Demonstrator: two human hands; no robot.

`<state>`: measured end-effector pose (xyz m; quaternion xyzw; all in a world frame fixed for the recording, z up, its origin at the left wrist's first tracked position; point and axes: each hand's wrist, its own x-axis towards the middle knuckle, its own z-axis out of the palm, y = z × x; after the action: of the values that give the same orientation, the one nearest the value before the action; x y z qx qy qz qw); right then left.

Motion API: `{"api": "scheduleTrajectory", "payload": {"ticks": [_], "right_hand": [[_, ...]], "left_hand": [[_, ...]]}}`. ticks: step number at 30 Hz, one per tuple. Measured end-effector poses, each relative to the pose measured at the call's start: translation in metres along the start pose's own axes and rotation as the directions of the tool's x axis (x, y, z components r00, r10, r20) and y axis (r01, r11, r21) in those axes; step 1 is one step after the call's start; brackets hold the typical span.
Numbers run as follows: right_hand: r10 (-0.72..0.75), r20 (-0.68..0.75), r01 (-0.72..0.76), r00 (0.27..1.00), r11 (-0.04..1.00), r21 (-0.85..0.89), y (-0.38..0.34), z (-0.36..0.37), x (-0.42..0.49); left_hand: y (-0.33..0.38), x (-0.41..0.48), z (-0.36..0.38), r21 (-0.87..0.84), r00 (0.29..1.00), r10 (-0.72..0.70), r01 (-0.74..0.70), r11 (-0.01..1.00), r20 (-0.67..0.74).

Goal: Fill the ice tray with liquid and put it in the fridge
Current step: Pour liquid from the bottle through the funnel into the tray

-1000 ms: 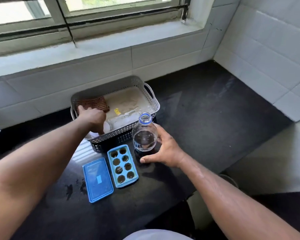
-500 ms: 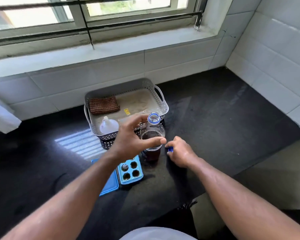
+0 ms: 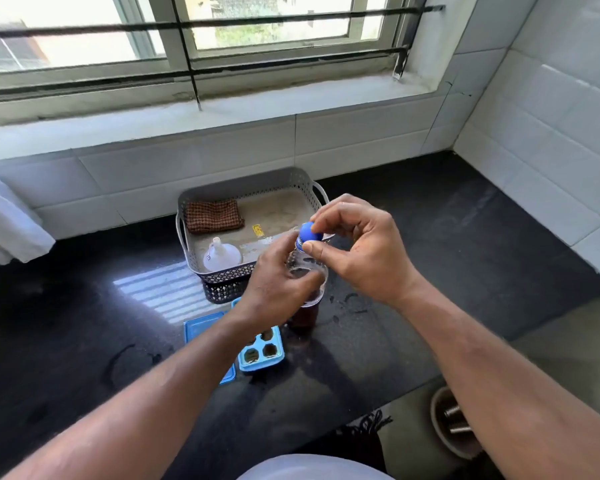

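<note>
Clasping the clear plastic bottle (image 3: 305, 311) in the left grip (image 3: 278, 289); pinching its round blue cap (image 3: 310, 233), seemingly seated, in the right grip (image 3: 361, 254).

The left hand (image 3: 278, 289) and forearm (image 3: 187, 375) hide the middle of the bottle (image 3: 305, 315) and much of the ice tray (image 3: 262, 356) and lid (image 3: 200, 328).

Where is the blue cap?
Head view, centre: the blue cap sits atop the bottle, pinched by the right hand, just before the grey basket.
</note>
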<state>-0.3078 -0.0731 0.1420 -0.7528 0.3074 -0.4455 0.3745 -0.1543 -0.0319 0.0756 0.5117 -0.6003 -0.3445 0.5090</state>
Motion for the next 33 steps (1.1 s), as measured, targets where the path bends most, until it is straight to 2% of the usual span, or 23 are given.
{"api": "scheduleTrajectory", "payload": {"ticks": [2, 5, 9, 11, 12, 13, 15, 17, 18, 19, 20, 22, 23, 24, 25, 26, 27, 28, 30, 31, 33], "right_hand": [[-0.013, 0.102, 0.03, 0.995, 0.986, -0.165, -0.003, -0.008, 0.004], [0.073, 0.287, 0.017, 0.955, 0.955, -0.297, -0.014, -0.018, 0.015], [0.175, 0.588, 0.203, 0.79, 0.83, -0.52, -0.039, -0.02, 0.04], [0.244, 0.656, 0.276, 0.714, 0.763, -0.584, -0.049, -0.02, 0.052], [0.285, 0.648, 0.276, 0.706, 0.732, -0.623, -0.053, -0.019, 0.057], [0.316, 0.633, 0.29, 0.707, 0.687, -0.667, -0.055, -0.017, 0.059], [0.347, 0.56, 0.33, 0.752, 0.537, -0.776, -0.055, -0.009, 0.064], [0.294, 0.484, 0.366, 0.825, 0.375, -0.852, -0.055, -0.002, 0.067], [0.248, 0.45, 0.361, 0.858, 0.332, -0.872, -0.054, -0.002, 0.069], [0.208, 0.417, 0.328, 0.885, 0.356, -0.875, -0.054, -0.003, 0.07], [0.203, 0.426, 0.308, 0.881, 0.436, -0.845, -0.053, -0.006, 0.071], [0.274, 0.525, 0.267, 0.806, 0.623, -0.735, -0.059, -0.009, 0.072], [0.307, 0.56, 0.276, 0.769, 0.63, -0.726, -0.06, -0.008, 0.069], [0.325, 0.553, 0.303, 0.767, 0.577, -0.758, -0.06, -0.005, 0.066], [0.321, 0.521, 0.329, 0.791, 0.495, -0.804, -0.059, -0.004, 0.063], [0.294, 0.492, 0.333, 0.819, 0.455, -0.826, -0.058, -0.004, 0.062], [0.282, 0.497, 0.328, 0.82, 0.48, -0.814, -0.057, -0.006, 0.061], [0.284, 0.538, 0.323, 0.794, 0.552, -0.769, -0.057, -0.009, 0.059], [0.303, 0.632, 0.354, 0.713, 0.623, -0.697, -0.058, -0.011, 0.052], [0.308, 0.639, 0.367, 0.705, 0.612, -0.701, -0.055, -0.012, 0.049], [0.272, 0.598, 0.402, 0.754, 0.529, -0.747, -0.046, -0.008, 0.043]], "left_hand": [[0.005, 0.003, 0.008, -0.065, 0.999, -0.031, 0.029, 0.997, -0.034], [0.008, 0.012, 0.013, -0.097, 0.995, -0.092, 0.089, 0.991, -0.025], [0.007, 0.021, 0.008, -0.043, 0.992, -0.114, 0.116, 0.992, 0.052], [0.004, 0.024, 0.001, -0.001, 0.981, -0.121, 0.123, 0.992, 0.15], [0.004, 0.027, -0.003, 0.024, 0.97, -0.14, 0.138, 0.99, 0.201], [0.003, 0.028, -0.004, 0.053, 0.96, -0.154, 0.146, 0.988, 0.233], [0.004, 0.03, -0.004, 0.068, 0.961, -0.137, 0.124, 0.99, 0.24], [0.005, 0.03, -0.003, 0.05, 0.965, -0.12, 0.112, 0.993, 0.232], [0.004, 0.03, -0.003, 0.05, 0.962, -0.126, 0.117, 0.992, 0.241], [0.004, 0.03, -0.004, 0.051, 0.958, -0.131, 0.122, 0.991, 0.254], [0.004, 0.03, -0.005, 0.047, 0.955, -0.124, 0.116, 0.992, 0.268], [0.003, 0.03, -0.006, 0.07, 0.957, -0.089, 0.073, 0.995, 0.275], [0.003, 0.03, -0.005, 0.085, 0.957, -0.087, 0.066, 0.994, 0.277], [0.003, 0.031, -0.006, 0.086, 0.955, -0.098, 0.077, 0.993, 0.281], [0.004, 0.032, -0.007, 0.07, 0.95, -0.108, 0.091, 0.993, 0.292], [0.004, 0.032, -0.009, 0.057, 0.945, -0.11, 0.097, 0.994, 0.308], [0.004, 0.034, -0.011, 0.063, 0.939, -0.111, 0.096, 0.993, 0.325], [0.003, 0.035, -0.014, 0.076, 0.93, -0.12, 0.099, 0.992, 0.349], [0.008, 0.038, -0.02, 0.119, 0.889, -0.169, 0.13, 0.984, 0.427], [0.015, 0.041, -0.023, 0.149, 0.853, -0.19, 0.133, 0.98, 0.487], [0.022, 0.049, -0.026, 0.21, 0.775, -0.189, 0.075, 0.975, 0.603]]}}
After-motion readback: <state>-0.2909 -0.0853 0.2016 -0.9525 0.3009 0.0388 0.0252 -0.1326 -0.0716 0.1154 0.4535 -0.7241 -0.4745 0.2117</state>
